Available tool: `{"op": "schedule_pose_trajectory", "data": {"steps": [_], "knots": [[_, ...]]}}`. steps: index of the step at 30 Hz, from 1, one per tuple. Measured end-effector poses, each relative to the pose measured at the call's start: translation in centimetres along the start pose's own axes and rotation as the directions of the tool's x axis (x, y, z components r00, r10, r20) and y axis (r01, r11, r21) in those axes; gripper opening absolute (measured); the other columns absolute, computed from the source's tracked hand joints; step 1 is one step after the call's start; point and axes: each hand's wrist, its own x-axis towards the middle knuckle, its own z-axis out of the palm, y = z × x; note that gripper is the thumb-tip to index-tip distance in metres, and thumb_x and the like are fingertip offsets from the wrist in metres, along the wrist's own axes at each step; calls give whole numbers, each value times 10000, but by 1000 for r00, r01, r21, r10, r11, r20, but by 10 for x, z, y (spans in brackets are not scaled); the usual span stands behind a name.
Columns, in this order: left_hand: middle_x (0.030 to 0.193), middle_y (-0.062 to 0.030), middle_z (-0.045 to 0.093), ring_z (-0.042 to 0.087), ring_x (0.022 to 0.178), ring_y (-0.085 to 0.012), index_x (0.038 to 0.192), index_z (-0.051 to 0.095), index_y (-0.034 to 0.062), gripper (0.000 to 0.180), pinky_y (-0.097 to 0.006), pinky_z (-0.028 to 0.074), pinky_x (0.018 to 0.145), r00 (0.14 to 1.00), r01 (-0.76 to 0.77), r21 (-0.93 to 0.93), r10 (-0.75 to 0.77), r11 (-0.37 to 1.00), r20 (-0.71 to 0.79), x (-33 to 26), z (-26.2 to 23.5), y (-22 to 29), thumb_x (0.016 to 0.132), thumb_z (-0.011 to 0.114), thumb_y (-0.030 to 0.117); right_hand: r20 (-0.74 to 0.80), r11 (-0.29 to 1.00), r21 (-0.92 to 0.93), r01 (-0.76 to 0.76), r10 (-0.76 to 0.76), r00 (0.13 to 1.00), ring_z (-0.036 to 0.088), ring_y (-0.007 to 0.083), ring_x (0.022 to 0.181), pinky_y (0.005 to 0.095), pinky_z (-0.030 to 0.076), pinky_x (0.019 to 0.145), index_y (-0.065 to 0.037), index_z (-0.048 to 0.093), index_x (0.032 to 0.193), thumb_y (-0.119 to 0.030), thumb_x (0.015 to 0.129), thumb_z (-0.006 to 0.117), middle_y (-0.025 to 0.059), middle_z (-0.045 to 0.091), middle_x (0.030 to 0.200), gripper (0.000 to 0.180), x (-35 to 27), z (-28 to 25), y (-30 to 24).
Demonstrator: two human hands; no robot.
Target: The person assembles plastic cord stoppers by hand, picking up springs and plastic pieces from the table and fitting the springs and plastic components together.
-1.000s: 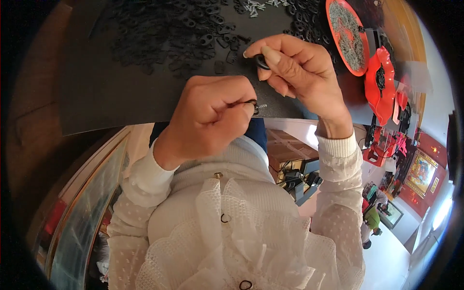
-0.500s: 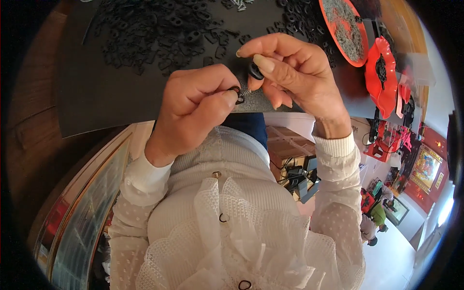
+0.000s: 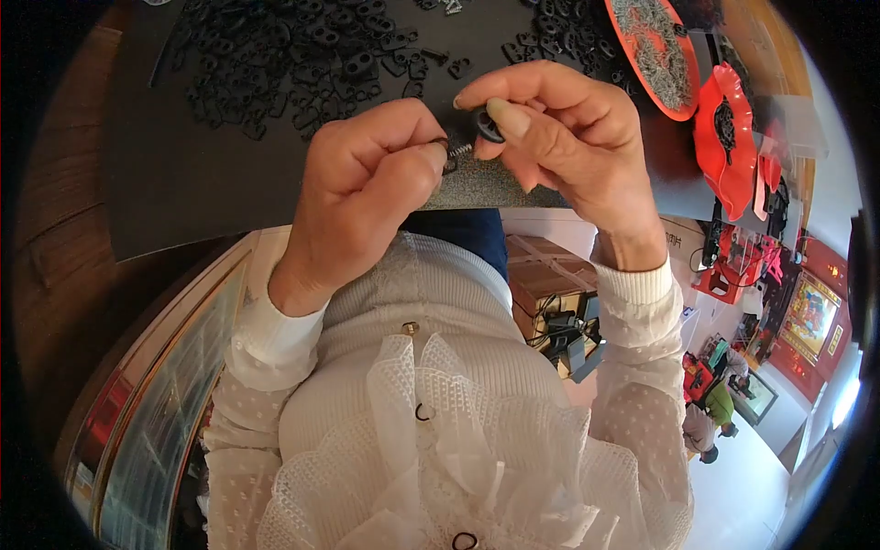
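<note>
My left hand is closed, pinching a small black plastic piece between thumb and forefinger. A thin metal coil spring sticks out from this piece toward the right. Facing it, my right hand pinches a rounded black cord-lock part between thumb and fingers. The spring's free end comes close to the rounded part; whether they touch I cannot tell. Both hands are held over the near edge of the dark table.
A loose heap of black plastic parts spreads across the far table, with a second cluster to its right. An orange tray holds many metal springs. Beside it, a wavy red bowl contains small black pieces.
The left hand's piece and the right hand's rounded part have come closer together, with the spring now between them. Both hands have shifted slightly; each keeps its grip.
</note>
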Motion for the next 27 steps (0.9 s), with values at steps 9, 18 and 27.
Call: {"op": "schedule_pose_trajectory", "data": {"steps": [9,18,27], "knots": [[604,43,462,381,559,-23,742,558,1,130,-212,305,495,998,62,-2,-62,998,-28,2,2,4,851,501,42,-73,992,123,23,-14,997,553,27,591,139,364,465,-3,616,1069,-90,903,592,33,647,767,189,-3,7,2],[598,33,477,390,553,-27,741,557,3,145,-214,314,489,995,86,28,-84,996,-57,4,5,5,862,506,64,-86,992,94,87,-79,993,574,52,613,171,439,526,18,612,1065,-57,891,603,22,632,765,189,-3,8,6],[679,26,512,394,557,-22,812,565,26,177,-174,271,477,997,82,124,-82,989,-9,5,4,3,885,515,179,-100,996,28,87,-84,991,575,42,643,171,447,530,22,613,1054,-59,887,603,22,633,768,186,-6,9,6]]}}
